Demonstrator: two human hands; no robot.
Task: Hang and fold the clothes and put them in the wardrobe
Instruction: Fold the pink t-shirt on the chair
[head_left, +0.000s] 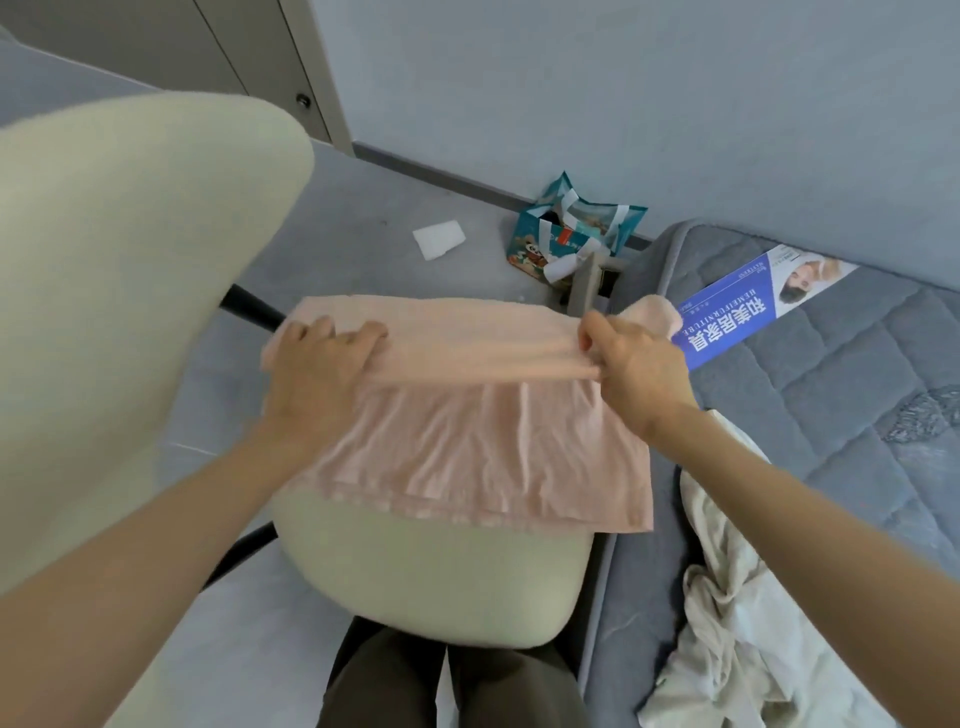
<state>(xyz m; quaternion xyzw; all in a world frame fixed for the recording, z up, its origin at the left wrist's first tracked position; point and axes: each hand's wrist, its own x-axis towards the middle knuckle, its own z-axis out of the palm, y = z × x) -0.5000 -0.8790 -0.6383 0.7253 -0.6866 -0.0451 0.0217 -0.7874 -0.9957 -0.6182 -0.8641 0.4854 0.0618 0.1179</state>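
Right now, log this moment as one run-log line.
step: folding pink garment on chair seat | left hand: grips fold | right hand: pinches fold | white garment: on mattress

A garment lies on the chair seat. Right of the chair seat is a mattress; behind it, a bag.

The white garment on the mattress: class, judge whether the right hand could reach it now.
Probably yes: the white garment lies uncovered on the mattress nearby, though the right hand pinches the pink garment and must release it first.
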